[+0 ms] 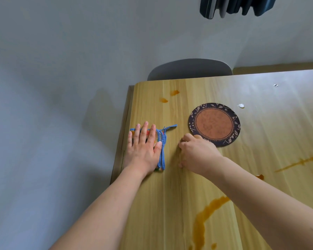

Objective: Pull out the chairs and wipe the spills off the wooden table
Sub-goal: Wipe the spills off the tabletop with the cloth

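Observation:
My left hand lies flat, fingers straight, on a folded blue-edged cloth near the left edge of the wooden table. My right hand rests on the table just right of the cloth, fingers curled under; nothing shows in it. Brown spills mark the table: two small spots beyond the cloth, a long curved streak near me, and a thin streak at the right. A grey chair stands tucked in at the table's far end.
A round dark placemat with an orange centre lies just beyond my right hand. Small white scraps sit farther right. Grey floor lies left of the table. Dark hanging items show at the top.

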